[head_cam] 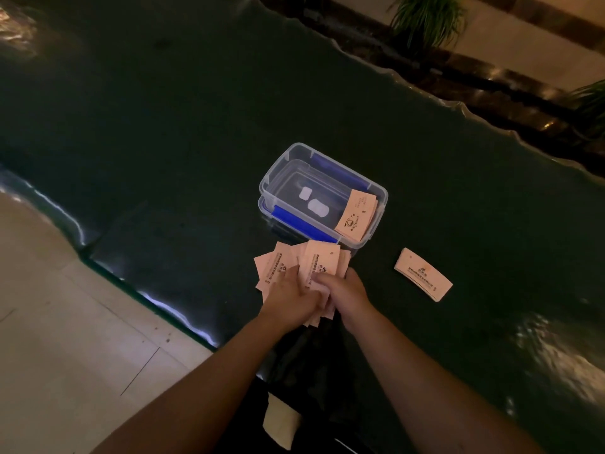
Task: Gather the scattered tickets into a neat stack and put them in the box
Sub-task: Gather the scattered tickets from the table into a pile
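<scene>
A fanned, untidy bunch of pale pink tickets (288,260) lies on the dark green table just in front of the clear plastic box (278,165). My left hand (289,293) presses on the bunch from the left, fingers curled over the tickets. My right hand (343,290) grips the same bunch from the right, touching the left hand. One stack of tickets (355,214) leans inside the box at its right end. A second neat stack (422,273) rests on the table to the right of my hands.
The box sits on its blue-clipped lid (294,221). The dark table (163,126) has a wavy edge; pale floor tiles (65,322) lie to the left. Potted plants (425,18) stand beyond the far edge. A pale paper piece (281,424) shows near my body.
</scene>
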